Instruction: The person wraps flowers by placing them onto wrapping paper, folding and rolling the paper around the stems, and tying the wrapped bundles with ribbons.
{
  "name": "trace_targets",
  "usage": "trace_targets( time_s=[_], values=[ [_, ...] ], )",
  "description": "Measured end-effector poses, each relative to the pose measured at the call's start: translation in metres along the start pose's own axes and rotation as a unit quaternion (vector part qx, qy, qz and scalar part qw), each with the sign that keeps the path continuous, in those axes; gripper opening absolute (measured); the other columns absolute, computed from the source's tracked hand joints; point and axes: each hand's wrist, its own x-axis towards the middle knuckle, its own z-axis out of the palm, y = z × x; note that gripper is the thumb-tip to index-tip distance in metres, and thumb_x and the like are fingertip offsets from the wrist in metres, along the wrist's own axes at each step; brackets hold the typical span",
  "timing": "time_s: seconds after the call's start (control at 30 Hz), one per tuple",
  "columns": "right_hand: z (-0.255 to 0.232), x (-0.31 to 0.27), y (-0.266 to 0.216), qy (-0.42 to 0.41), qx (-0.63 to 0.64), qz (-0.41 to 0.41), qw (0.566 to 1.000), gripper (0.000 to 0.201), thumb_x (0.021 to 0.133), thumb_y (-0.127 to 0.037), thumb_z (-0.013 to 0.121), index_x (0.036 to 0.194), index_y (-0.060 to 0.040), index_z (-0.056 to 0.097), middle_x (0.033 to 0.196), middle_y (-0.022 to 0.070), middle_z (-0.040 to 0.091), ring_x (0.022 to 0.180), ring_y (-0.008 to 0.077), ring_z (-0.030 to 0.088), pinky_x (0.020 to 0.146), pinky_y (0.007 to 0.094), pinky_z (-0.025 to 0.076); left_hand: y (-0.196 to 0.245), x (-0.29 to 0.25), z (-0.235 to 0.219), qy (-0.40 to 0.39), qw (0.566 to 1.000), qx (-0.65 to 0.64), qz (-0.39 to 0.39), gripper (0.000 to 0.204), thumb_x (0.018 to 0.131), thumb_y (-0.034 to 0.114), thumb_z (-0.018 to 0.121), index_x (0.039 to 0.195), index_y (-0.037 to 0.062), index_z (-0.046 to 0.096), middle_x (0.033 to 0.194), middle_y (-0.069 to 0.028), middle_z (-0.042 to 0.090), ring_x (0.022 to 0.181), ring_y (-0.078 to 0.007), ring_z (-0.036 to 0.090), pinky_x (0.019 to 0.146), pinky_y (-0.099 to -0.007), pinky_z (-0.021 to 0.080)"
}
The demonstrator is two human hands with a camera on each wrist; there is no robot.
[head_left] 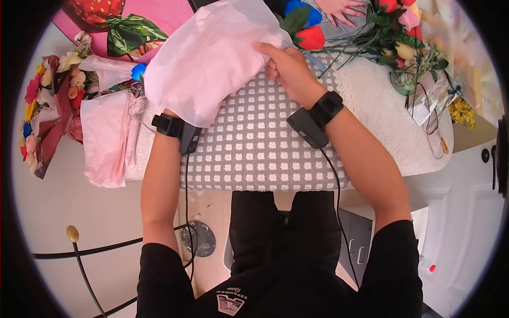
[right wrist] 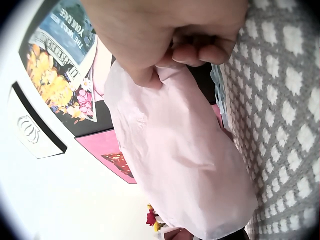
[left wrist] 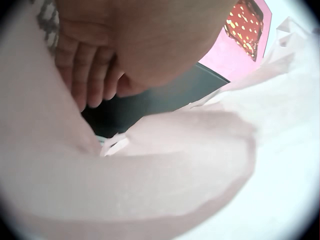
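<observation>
Presently, the right hand (head_left: 290, 71) is pinching the pink paper (head_left: 212, 58); whether the left hand (left wrist: 117, 45) is gripping, I cannot tell. Uneven pulling would be risking a tear.

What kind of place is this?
Likely a home flower-arranging workspace, judging by the multicoloured flower bouquet in dark red wrapping, the thin pale pink sheet and the grey-and-white checked cloth.

Pale pink sheet (head_left: 207, 63), thin, showing translucent edges and soft creases; bowing and hanging raised above the gray-and-white checked cloth (head_left: 254, 143), its upper side facing the head view.
</observation>
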Motion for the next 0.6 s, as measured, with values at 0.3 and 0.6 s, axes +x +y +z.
trace_targets(
  time_s=[0.3, 0.6],
  values=[
    [0.003, -0.003, -0.002, 0.015, -0.018, 0.004, 1.000, 0.035, 0.083, -0.029, 0.077, 0.065, -0.0109, 0.053, 0.056, -0.0010, 0.049, 0.047, 0.0109, 0.045, 0.049, 0.0271, 0.037, 0.098, 0.021, -0.016, 0.154, 0.979, -0.021, 0.133, 0.031, 0.099, 0.015, 0.047, 0.122, -0.0017, 0.059, 0.117, -0.0141, 0.063, 0.106, -0.0214, 0.063, 0.085, -0.0322, 0.053],
    [0.003, -0.004, -0.002, 0.003, -0.018, 0.003, 1.000, 0.035, 0.083, -0.028, 0.077, 0.064, -0.0114, 0.053, 0.055, -0.0019, 0.049, 0.046, 0.0095, 0.045, 0.047, 0.0250, 0.037, 0.235, -0.011, 0.029, 0.029, 0.946, -0.067, 0.316, 0.075, 0.091, 0.055, 0.047, 0.133, -0.0071, 0.050, 0.135, -0.0249, 0.052, 0.128, -0.0386, 0.048, 0.107, -0.0509, 0.036]
  ],
)
